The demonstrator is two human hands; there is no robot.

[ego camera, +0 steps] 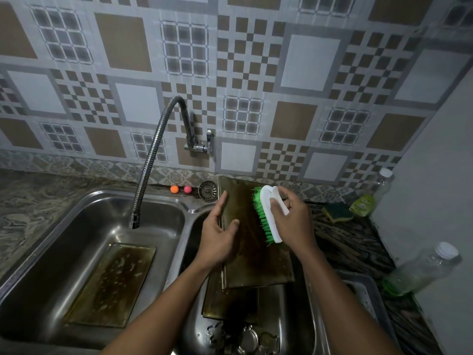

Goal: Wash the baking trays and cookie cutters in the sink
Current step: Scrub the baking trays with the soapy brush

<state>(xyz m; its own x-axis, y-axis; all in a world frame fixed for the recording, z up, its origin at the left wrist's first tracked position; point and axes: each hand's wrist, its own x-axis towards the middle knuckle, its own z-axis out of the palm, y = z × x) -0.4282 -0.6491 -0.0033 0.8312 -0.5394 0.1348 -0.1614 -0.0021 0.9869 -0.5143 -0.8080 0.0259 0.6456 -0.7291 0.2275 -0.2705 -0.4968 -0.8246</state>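
Baking tray (253,254) under wash: propped on edge over the right basin, far end resting toward the wall, surface brown with baked-on staining. The left hand (217,237) steadies its left rim, thumb on the face and fingers extended along the edge. The right hand (291,221) is closed round the white back of a scrub brush (268,216), green bristles set against the tray's upper face.

Recommended practice: keep the rim braced so the tray cannot slide, and work long overlapping strokes down the face, leaning hardest where the staining is darkest.

Right basin (302,324): a second stained tray (230,303) lies beneath, with cookie cutters (245,336) at the near end. Left basin (76,226): a third tray (110,283) lies flat, wet and soiled, below the flexible tap (151,160); no water seen running. On the bench to the right: a sponge (337,211) and two clear bottles (422,270).
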